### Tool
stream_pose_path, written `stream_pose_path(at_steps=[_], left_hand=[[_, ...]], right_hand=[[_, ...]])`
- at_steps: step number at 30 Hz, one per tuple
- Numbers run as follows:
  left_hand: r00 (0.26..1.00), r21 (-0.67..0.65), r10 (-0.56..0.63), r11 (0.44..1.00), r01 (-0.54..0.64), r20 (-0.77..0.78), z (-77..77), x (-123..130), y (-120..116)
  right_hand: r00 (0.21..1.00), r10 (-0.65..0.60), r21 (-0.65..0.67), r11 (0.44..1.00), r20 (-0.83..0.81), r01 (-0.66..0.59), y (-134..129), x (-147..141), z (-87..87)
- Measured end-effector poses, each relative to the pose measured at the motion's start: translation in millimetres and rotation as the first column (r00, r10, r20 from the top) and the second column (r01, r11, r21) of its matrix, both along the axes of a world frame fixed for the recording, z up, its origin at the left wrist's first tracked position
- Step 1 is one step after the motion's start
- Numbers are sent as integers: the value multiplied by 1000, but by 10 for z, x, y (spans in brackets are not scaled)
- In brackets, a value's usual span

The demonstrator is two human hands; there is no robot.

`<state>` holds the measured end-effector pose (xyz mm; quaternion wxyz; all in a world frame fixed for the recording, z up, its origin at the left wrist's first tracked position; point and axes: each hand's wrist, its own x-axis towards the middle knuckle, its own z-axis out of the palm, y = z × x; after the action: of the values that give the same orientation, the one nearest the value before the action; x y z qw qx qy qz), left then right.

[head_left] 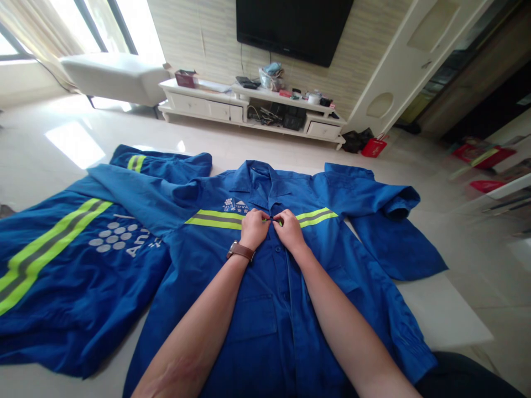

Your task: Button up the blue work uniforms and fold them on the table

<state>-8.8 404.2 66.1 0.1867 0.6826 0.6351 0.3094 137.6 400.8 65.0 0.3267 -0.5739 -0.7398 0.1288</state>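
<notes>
We have the blue jacket (265,279) spread on the white counter (452,309); our left hand (254,229) and right hand (289,229) meet at its chest stripe (215,219), fingers (264,216) pinched on the front placket (287,301), seemingly on both edges.

head cam | from above, facing forward-down | jacket (265,282) near, television (292,27) far
</notes>
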Motion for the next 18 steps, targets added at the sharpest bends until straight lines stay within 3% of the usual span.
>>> stream_pose_path(at_steps=[9,18], left_hand=[[1000,18,-14,1000,13,27,-5,-4,-15],[967,-18,-55,998,62,248,106,-61,-30]], right_hand=[[997,78,12,997,-15,-78,-67,-31,77],[997,59,10,998,47,-60,-70,-43,109]])
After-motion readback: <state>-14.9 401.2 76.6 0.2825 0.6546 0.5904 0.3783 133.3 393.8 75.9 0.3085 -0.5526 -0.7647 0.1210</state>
